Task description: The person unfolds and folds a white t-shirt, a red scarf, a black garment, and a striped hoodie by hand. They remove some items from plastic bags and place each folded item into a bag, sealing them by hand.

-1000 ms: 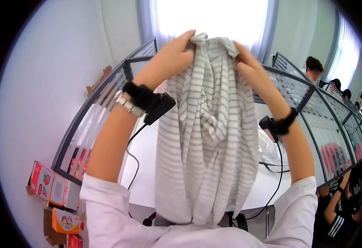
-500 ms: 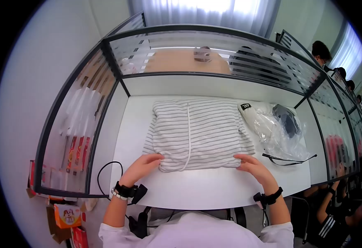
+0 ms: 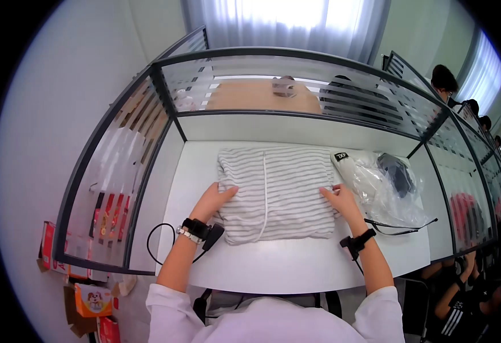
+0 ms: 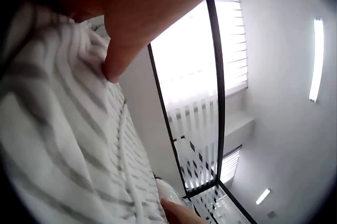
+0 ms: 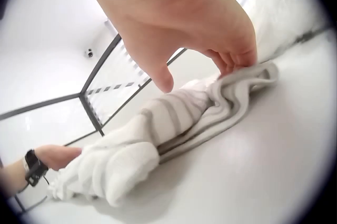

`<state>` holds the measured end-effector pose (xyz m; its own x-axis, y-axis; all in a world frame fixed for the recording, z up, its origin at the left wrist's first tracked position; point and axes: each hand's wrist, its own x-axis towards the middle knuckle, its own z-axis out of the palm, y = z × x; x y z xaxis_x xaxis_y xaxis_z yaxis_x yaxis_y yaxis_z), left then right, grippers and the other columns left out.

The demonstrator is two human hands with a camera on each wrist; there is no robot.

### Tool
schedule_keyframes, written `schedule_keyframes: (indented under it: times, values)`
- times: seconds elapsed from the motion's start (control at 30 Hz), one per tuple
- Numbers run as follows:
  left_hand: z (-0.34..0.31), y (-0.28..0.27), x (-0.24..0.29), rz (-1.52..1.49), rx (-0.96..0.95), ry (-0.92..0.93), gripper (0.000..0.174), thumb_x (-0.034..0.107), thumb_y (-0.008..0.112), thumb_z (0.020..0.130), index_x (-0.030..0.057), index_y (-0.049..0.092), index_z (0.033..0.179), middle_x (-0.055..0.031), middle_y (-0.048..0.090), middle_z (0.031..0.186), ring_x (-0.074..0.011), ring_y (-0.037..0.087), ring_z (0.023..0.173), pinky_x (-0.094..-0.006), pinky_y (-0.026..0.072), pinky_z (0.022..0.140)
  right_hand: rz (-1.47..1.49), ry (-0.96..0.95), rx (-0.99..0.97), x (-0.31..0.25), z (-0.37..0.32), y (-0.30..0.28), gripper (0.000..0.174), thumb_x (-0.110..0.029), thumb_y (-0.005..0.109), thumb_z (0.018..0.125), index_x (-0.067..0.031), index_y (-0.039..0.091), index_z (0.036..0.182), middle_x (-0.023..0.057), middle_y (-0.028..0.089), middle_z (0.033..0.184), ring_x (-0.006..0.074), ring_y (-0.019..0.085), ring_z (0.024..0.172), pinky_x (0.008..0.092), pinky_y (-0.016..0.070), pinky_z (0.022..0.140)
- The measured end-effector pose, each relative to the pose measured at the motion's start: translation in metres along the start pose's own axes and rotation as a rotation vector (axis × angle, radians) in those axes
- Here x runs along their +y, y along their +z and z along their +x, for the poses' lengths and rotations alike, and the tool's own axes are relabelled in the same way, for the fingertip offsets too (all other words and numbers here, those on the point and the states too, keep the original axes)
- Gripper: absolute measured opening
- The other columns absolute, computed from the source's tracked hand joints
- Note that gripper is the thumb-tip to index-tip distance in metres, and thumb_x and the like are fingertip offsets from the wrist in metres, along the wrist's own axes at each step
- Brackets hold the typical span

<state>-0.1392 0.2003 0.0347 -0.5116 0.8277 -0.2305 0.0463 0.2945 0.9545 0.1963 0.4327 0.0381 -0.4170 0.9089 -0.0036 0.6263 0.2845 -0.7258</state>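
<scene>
Bearing the work, the white desk (image 3: pixel 296 271) stands within a dark-framed partition (image 3: pixel 250 52) of striped clear panels. The striped cloth (image 3: pixel 296 197), white with grey lines, lies folded in a roughly rectangular pile at the desk's middle.

Immediately right of it, a clear plastic bag (image 3: pixel 379 191) sits on the desk. Contents noted: an off-white item (image 3: pixel 350 171) and a dark grey item (image 3: pixel 397 174), neither identifiable.

On the floor at left, an open brown carton (image 3: pixel 72 311) stands beside an orange box (image 3: pixel 93 300) with a cartoon dog; whether the box is inside the carton cannot be told.

The left hand (image 3: pixel 215 200) is at the cloth's left side, thumb pressed on its top; whether its fingers grasp cannot be determined. The right hand (image 3: pixel 345 203) is at the right side, unclenched, thumb spread from the fingers, which touch the cloth's edge.

A thin black item (image 3: pixel 402 228) lies at the bag's near edge. A white cord (image 3: pixel 266 191) crosses the cloth. Smallest noted: a black label (image 3: pixel 341 155), reading 4XL.
</scene>
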Motion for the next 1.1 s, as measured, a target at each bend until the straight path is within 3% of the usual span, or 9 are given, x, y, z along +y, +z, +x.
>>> schedule_keyframes:
  times: [0.2,0.37,0.5,0.6,0.67,0.83,1.0,1.07,1.1]
  values:
    - [0.003,0.024,0.018,0.123,0.135,0.228,0.053,0.018,0.069,0.085,-0.0111,0.055,0.126,-0.0245,0.067,0.119,-0.0323,0.067,0.108,-0.0374,0.0526,0.092,0.386,0.148,-0.306,-0.009,0.004,0.017,0.046,-0.028,0.078,0.081,0.0068,0.066,0.109,0.007,0.067,0.088,0.0131,0.062,0.072,0.0279,0.0498,0.059]
    - [-0.032,0.061,0.09,0.384,0.179,0.295,0.054,0.018,0.065,0.086,-0.0048,0.053,0.134,-0.0281,0.065,0.122,-0.0388,0.062,0.117,-0.0415,0.0492,0.098,0.656,0.012,-0.412,-0.025,-0.035,0.021,0.043,-0.013,0.072,0.085,0.0022,0.061,0.123,0.0071,0.069,0.108,0.0144,0.065,0.093,0.0288,0.0532,0.079]
    - [-0.045,0.115,0.092,0.191,-0.336,0.436,0.063,0.024,0.064,0.096,-0.005,0.042,0.147,-0.0198,0.059,0.139,-0.029,0.06,0.123,-0.0336,0.0493,0.099,1.176,0.322,-0.622,-0.046,-0.067,0.013,0.065,-0.024,0.072,0.093,-0.0035,0.044,0.147,0.0124,0.057,0.139,0.0189,0.06,0.119,0.0328,0.0506,0.098]
    - [-0.075,0.129,0.098,0.12,-0.654,0.091,0.065,0.033,0.059,0.103,-0.0034,0.038,0.152,-0.0184,0.045,0.153,-0.0234,0.046,0.138,-0.0309,0.0382,0.113,1.435,0.542,-0.72,-0.048,-0.082,0.002,0.069,-0.027,0.07,0.094,-0.0038,0.04,0.151,0.0122,0.056,0.142,0.0231,0.057,0.127,0.036,0.0494,0.103]
    - [-0.066,0.135,0.063,-0.167,-0.626,0.078,0.062,0.03,0.057,0.104,-0.0025,0.037,0.153,-0.0159,0.046,0.152,-0.023,0.044,0.139,-0.0301,0.0368,0.114,0.899,0.291,-0.522,-0.047,-0.089,0.012,0.067,-0.025,0.071,0.094,-0.0026,0.041,0.149,0.0126,0.056,0.142,0.0231,0.058,0.126,0.0358,0.0491,0.103]
    - [-0.087,0.125,0.059,-0.467,-0.127,0.193,0.032,0.012,0.05,0.099,0.0014,0.055,0.128,-0.007,0.058,0.128,-0.0168,0.056,0.12,-0.0319,0.0474,0.1,0.859,0.162,-0.357,-0.044,-0.075,0.017,0.057,-0.014,0.076,0.089,-0.0004,0.054,0.139,0.0099,0.067,0.127,0.0187,0.064,0.112,0.033,0.0515,0.095]
    - [-0.116,0.093,0.068,-0.497,0.123,0.191,0.029,0.013,0.049,0.098,0.0041,0.057,0.124,-0.0072,0.059,0.125,-0.0179,0.057,0.115,-0.0328,0.0476,0.097,0.745,-0.077,-0.183,-0.11,-0.056,-0.118,0.046,-0.012,0.071,0.093,-0.002,0.057,0.136,0.0093,0.068,0.122,0.0166,0.066,0.108,0.0329,0.0522,0.096]
    - [-0.123,0.092,0.069,-0.504,0.138,0.2,0.027,0.013,0.048,0.097,0.0042,0.058,0.121,-0.007,0.06,0.124,-0.0174,0.058,0.112,-0.0321,0.0476,0.095,0.401,-0.519,0.076,-0.071,-0.027,-0.19,0.039,-0.013,0.064,0.099,-0.0027,0.058,0.136,0.0096,0.068,0.121,0.0163,0.067,0.104,0.0319,0.0556,0.091]
    - [-0.124,0.092,0.068,-0.48,0.137,0.201,0.027,0.013,0.048,0.097,0.004,0.058,0.12,-0.0069,0.06,0.123,-0.0172,0.058,0.111,-0.0319,0.0476,0.094,0.587,-0.304,0.14,-0.089,-0.012,-0.243,0.035,-0.015,0.06,0.102,-0.0032,0.059,0.134,0.0117,0.068,0.122,0.0187,0.069,0.102,0.0317,0.0586,0.086]
